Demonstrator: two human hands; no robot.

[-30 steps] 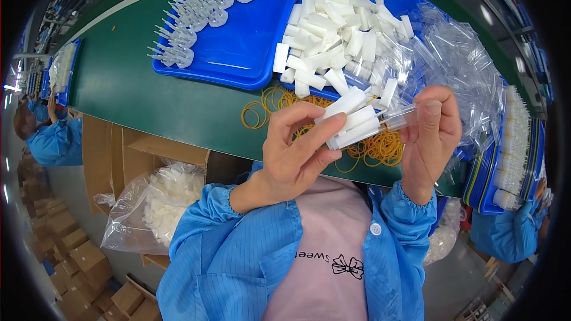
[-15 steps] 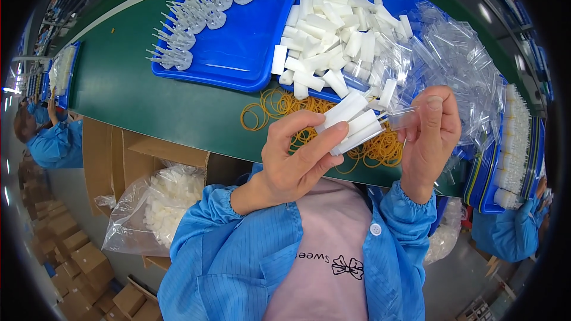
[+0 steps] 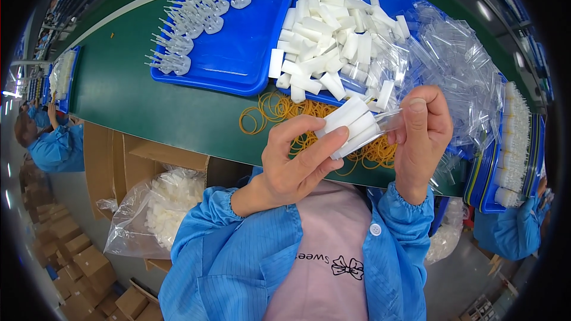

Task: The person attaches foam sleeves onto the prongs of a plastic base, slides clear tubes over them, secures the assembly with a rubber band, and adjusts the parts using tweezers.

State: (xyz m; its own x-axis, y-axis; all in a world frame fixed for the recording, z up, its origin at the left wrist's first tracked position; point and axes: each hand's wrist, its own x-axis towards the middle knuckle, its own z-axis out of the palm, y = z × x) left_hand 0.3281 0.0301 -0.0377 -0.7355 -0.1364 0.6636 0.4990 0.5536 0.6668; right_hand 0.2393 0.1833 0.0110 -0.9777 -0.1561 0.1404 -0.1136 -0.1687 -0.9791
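Shifted slightly leftward since the earlier frame: right hand [image 3: 419, 142] and its pinched clear sleeve [image 3: 391, 121], now closer to the white pieces [image 3: 347, 114] gripped by the left hand [image 3: 291, 163]. Sleeve apparently being lined up at their right ends; contact can't be told. Steady alignment seems called for. Green bench [image 3: 148, 101] strewn with rubber bands [image 3: 288, 106], blue tray [image 3: 232, 62] set beyond; cartons [image 3: 92, 261] stacked on floor, co-worker [image 3: 56, 145] seen at left.
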